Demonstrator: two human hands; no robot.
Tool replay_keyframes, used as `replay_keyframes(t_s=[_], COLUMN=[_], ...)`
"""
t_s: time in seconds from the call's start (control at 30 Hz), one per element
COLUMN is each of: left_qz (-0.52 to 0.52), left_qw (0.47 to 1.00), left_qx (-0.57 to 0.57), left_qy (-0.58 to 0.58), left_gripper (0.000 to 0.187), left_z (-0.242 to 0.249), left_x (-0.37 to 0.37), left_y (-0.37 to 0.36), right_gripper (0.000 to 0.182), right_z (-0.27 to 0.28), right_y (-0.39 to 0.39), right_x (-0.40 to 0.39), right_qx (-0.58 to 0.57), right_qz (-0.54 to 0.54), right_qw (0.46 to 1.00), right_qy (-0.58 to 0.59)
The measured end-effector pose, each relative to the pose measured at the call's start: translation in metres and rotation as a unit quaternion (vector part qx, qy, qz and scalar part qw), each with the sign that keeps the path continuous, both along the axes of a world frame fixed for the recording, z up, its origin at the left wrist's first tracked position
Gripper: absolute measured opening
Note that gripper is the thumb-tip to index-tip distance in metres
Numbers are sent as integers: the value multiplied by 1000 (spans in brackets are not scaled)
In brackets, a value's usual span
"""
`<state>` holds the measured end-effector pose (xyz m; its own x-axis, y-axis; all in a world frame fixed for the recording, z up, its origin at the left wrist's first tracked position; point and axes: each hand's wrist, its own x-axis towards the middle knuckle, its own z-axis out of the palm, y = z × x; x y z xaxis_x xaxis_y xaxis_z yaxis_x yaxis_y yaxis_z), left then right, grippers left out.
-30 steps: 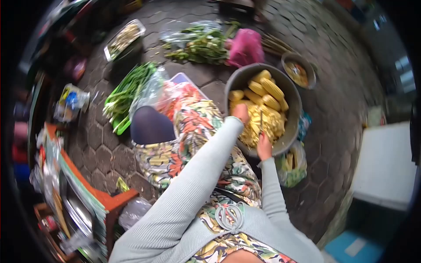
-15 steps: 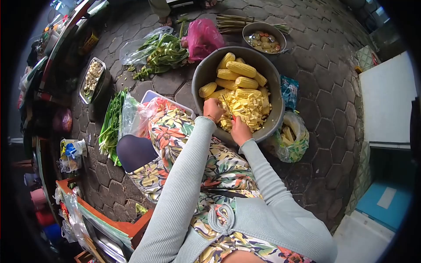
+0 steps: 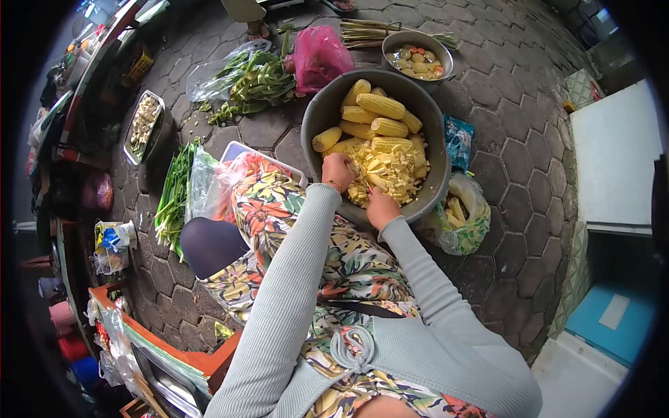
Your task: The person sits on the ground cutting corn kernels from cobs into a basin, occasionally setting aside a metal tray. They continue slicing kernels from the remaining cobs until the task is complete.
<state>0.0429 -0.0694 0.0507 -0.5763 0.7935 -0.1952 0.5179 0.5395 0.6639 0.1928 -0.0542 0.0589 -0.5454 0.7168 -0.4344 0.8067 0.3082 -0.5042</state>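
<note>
Both left hand point(image 3: 337, 171), hold unclear, and right hand point(image 3: 383, 208), gripping something red point(image 3: 371, 189), sit apart, likely so the tub point(image 3: 437, 132) catches corn point(image 3: 391, 169).

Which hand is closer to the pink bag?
Left. The left hand is in the tub, below the pink bag in the picture; the right hand is lower and farther right.

Your round grey tub point(image 3: 437, 139) stood upright, husked yellow corn cobs point(image 3: 382, 106) lay piled at its far side, cut yellow corn pieces point(image 3: 396, 170) heaped nearer you
</note>
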Motion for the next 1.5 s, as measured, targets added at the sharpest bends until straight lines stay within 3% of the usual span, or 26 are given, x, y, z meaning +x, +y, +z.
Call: replay_keyframes(t_s=[0.23, 0.3, 0.37, 0.57, 0.7, 0.77, 0.9, 0.93, 0.97, 1.07, 1.23, 1.3, 1.33, 1.37, 1.43, 1.5], left_qz=[5, 23, 17, 6, 34, 6, -3, 0, -8, 8, -9, -36, -64, -91, -93, -27], left_qw=[999, 999, 999, 999, 997, 998, 999, 999, 999, 996, 996, 995, 995, 994, 994, 987], left_qx=[39, 22, 47, 29, 61, 48, 31, 20, 18, 27, -31, -33, -20, -5, 0, 125], left_qy=[34, -9, 10, 30, 30, 34, 45, 47, 49, 81, 80, 81, 69, 57, 61, 103], left_gripper=[39, 33, 31, 26, 29, 29, 29, 29, 29, 33, 35, 37, 38, 39, 37, 32], left_z=[-8, -5, -7, 2, -1, -5, 4, 0, -3, -3, 8, 4, 0, -2, -6, -14], left_x=[3, 5, 4, 10, 12, 8, 10, 11, 13, 14, 15, 10, 6, 4, 6, 8], left_y=[-4, -4, -4, -5, -4, -4, -5, -5, -7, -6, -10, -12, -12, -10, -10, -10], right_gripper=[20, 21, 22, 24, 30, 28, 26, 28, 28, 29, 30, 29, 28, 28, 29, 26], right_z=[-33, -46, -33, -69, -60, -57, -100, -115, -128, -79, -98, -102, -50, -36, -23, -12], right_y=[8, 4, 0, 20, 11, 13, 25, 26, 27, 27, 40, 43, 34, 26, 12, 4], right_x=[-7, 2, 6, -16, -7, -8, -29, -30, -27, -23, -18, -9, 0, 3, 7, 7], right_qx=[4, 26, -13, -7, -30, -30, -5, -49, -51, -47, -92, -59, -94, -90, -42, -12], right_qz=[7, 27, 11, -2, 3, -8, 17, -57, -64, 26, 19, 141, 66, 68, -60, -47], right_qw=[1000, 998, 999, 999, 997, 999, 992, 993, 992, 992, 992, 988, 993, 994, 997, 998], right_qy=[22, 59, -34, -40, -76, -12, -125, -96, -93, -117, -81, -37, 0, -5, 32, 45])
